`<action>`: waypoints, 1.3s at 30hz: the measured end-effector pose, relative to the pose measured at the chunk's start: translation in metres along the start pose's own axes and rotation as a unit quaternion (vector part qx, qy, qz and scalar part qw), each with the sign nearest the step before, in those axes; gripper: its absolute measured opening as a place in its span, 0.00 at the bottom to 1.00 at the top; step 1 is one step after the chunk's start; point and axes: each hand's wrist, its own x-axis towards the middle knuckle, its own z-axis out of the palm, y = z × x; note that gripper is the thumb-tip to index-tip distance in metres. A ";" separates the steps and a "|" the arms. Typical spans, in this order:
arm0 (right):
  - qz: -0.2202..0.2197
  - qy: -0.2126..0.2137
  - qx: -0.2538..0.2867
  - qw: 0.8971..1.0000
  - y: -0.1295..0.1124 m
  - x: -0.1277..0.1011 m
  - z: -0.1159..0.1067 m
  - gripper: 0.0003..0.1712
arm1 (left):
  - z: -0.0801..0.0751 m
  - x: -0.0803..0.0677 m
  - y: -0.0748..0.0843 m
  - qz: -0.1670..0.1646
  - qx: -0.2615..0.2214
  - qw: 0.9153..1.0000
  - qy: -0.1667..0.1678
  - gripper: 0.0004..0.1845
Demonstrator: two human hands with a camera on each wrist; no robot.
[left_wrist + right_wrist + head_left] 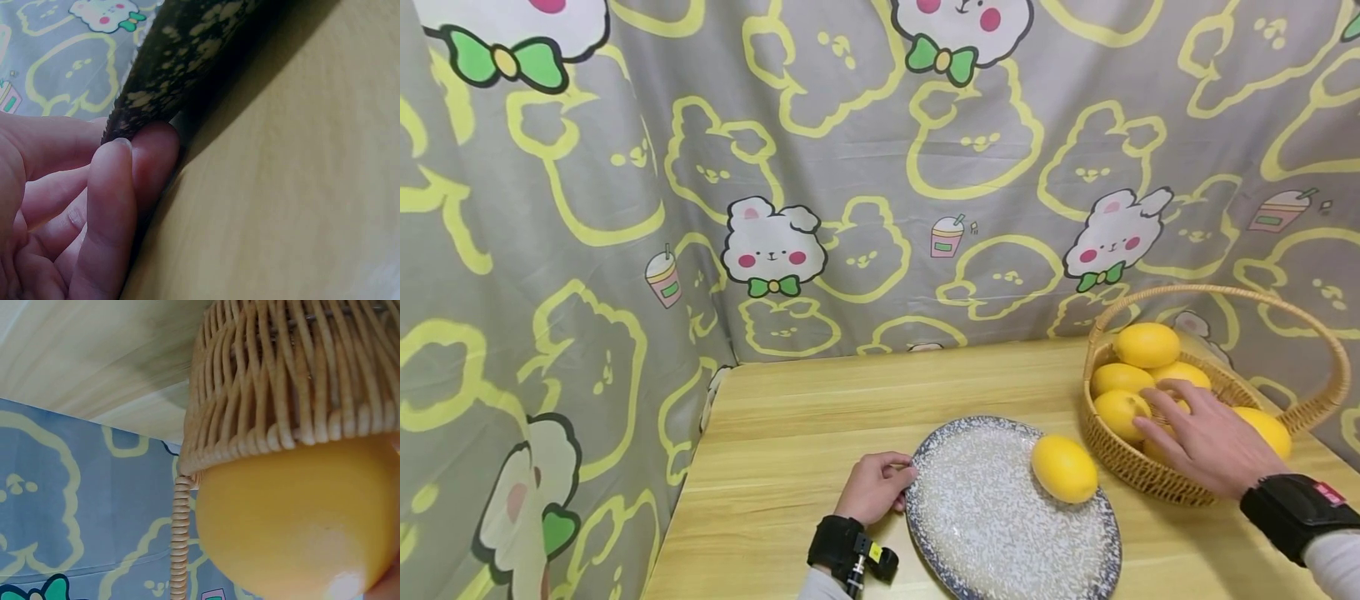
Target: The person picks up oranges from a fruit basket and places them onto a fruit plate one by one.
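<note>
Head view: the left hand's fingers pinch the plate beside them, a lemon across from them; the right hand's fingers spread over lemons in the basket — gripping, I cannot tell. Left wrist: rim between fingertips. Right wrist: one basket lemon — skin beside it.

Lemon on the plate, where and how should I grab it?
Probably around its middle, from above. The lemon lies on its side, an uncovered oval, so thumb and fingers could span its narrower width. It sits near the edge of the plate closest to the basket.
</note>
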 end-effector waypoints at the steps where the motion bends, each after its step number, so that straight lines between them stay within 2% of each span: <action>1: -0.001 0.002 -0.001 1.000 0.001 0.000 0.000 0.25 | 0.000 0.000 0.000 0.001 -0.001 1.000 0.000 0.18; 15: 0.021 -0.001 -0.046 0.999 0.019 -0.003 -0.003 0.21 | -0.001 -0.002 0.001 0.006 -0.002 1.000 0.000 0.18; 23: 0.039 -0.017 -0.087 0.995 0.033 -0.012 -0.004 0.28 | 0.000 0.002 -0.004 0.008 -0.004 1.000 -0.003 0.18; 33: 0.093 -0.021 -0.072 0.993 0.043 -0.024 0.002 0.28 | 0.001 -0.001 0.000 -0.003 -0.007 1.000 -0.004 0.18; 39: 0.132 -0.030 -0.064 0.989 0.044 -0.022 0.001 0.28 | -0.001 -0.001 0.001 -0.004 -0.005 1.000 -0.002 0.19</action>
